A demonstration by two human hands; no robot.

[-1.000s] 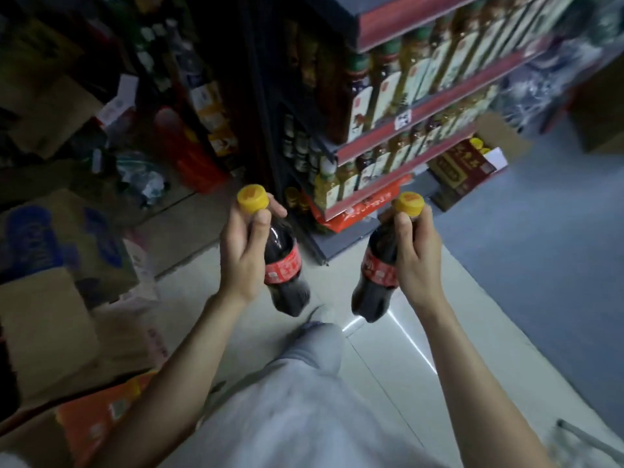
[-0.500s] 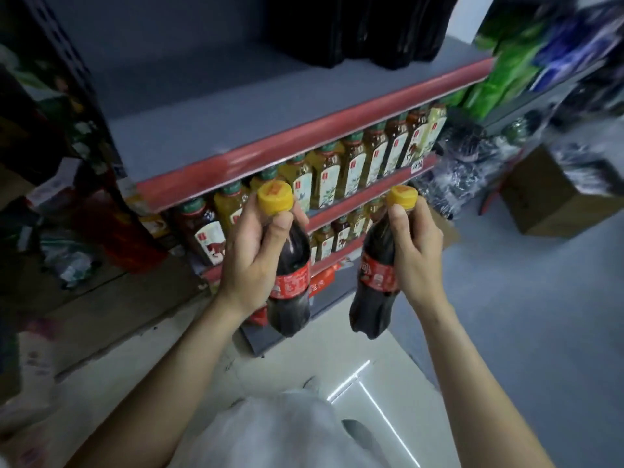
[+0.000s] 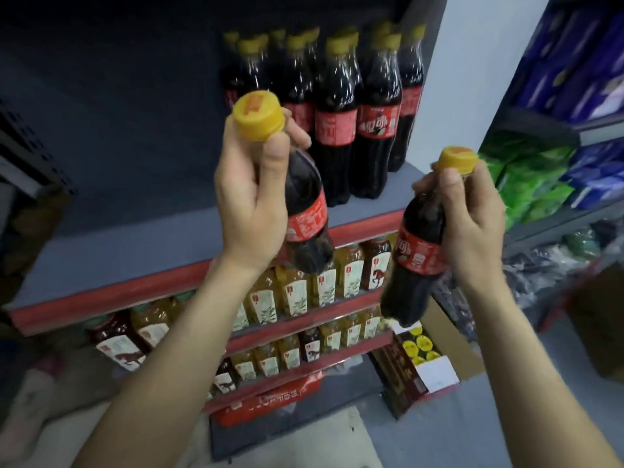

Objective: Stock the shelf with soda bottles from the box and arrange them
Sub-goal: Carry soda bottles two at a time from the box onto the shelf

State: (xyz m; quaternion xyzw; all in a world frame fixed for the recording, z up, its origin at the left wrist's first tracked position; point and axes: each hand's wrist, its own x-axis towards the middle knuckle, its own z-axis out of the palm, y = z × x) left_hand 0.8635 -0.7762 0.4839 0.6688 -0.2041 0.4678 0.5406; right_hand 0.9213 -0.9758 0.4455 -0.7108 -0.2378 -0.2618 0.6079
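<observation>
- My left hand (image 3: 251, 204) grips a dark plastic cola bottle with a yellow cap and a red label (image 3: 305, 211) around its neck and shoulder, thumb just under the cap.
- My right hand (image 3: 469, 228) holds a second dark cola bottle of the same kind (image 3: 417, 251) in the same way, fingers curled at the neck.
- Both bottles hang nearly upright, cap up, with the bottoms leaning a little: the long axis is close to vertical, which suits standing them down.
- The grey shelf board with a red front edge (image 3: 141, 244) lies ahead of both hands, and the bottle bottoms hang in front of and below its edge.
- A group of dark cola bottles with yellow caps (image 3: 337, 123) already stands at the far right of this board, against the white wall; the board to the left of the group is bare.
- I judge the left hand to be nearer to the free place, just left of the standing group; its bottle must go up and far over the edge.
- The right bottle hangs lower and off the right end of the board, so it needs a longer way.
- Below, yellow and brown tea bottles (image 3: 324, 285) fill the lower shelves.
</observation>
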